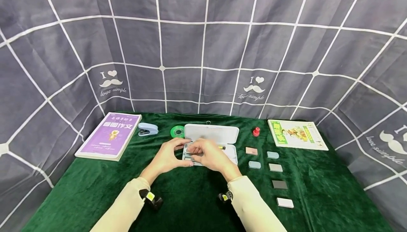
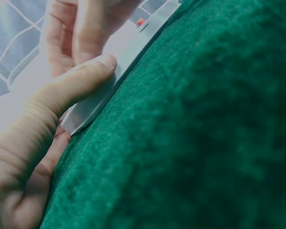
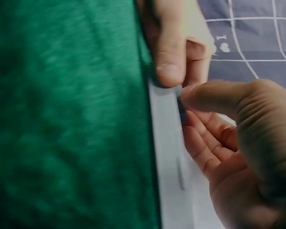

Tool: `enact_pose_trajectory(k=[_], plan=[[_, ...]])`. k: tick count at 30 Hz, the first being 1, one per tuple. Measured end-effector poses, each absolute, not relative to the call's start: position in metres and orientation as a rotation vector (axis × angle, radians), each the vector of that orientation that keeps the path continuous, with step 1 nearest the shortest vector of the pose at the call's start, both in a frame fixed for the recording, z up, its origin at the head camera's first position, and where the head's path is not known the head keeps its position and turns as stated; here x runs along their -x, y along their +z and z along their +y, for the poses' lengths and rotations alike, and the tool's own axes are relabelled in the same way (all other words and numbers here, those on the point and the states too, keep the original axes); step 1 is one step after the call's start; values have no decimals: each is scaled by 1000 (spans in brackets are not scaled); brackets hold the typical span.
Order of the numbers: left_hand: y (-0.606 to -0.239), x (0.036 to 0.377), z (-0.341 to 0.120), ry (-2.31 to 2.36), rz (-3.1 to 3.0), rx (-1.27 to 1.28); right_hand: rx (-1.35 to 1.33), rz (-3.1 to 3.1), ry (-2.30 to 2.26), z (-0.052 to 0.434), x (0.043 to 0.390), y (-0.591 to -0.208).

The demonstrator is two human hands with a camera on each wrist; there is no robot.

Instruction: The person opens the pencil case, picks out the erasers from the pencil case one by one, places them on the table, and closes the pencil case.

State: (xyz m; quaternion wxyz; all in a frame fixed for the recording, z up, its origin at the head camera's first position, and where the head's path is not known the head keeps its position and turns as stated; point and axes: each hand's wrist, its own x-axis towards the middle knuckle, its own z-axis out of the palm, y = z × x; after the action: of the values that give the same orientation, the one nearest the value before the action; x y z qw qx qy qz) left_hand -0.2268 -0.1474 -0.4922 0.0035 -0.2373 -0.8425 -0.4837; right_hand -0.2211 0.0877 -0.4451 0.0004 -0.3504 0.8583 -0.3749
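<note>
Grey gridded fabric [image 1: 224,46] rises behind the green cloth [image 1: 186,203], where the open white case [image 1: 213,132] lies in front of you. Your left hand [image 1: 166,156] grips its left end, thumb along the near edge, while your right hand [image 1: 211,156] curls over the case's left part; whether its fingertips pinch the small dark piece [image 3: 183,113] beside them cannot be told.

The left forearm [image 1: 122,202] points between one and two o'clock, left hand [image 1: 167,156] parting thumb from fingers. The right forearm [image 1: 254,203] points toward eleven, right hand [image 1: 212,155] curled.
</note>
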Motion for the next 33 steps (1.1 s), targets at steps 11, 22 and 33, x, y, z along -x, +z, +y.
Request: enact_pose_trajectory(k=[11, 22, 33], plan=[[-490, 226, -153, -1566, -2669, 781, 1114, 2762, -1205, 103, 218, -438], [-489, 223, -151, -1595, -2681, 739, 1190, 2903, -1361, 182, 192, -391], [-490, 225, -151, -1607, -2680, 728, 966, 3084, -1233, 267, 147, -391]])
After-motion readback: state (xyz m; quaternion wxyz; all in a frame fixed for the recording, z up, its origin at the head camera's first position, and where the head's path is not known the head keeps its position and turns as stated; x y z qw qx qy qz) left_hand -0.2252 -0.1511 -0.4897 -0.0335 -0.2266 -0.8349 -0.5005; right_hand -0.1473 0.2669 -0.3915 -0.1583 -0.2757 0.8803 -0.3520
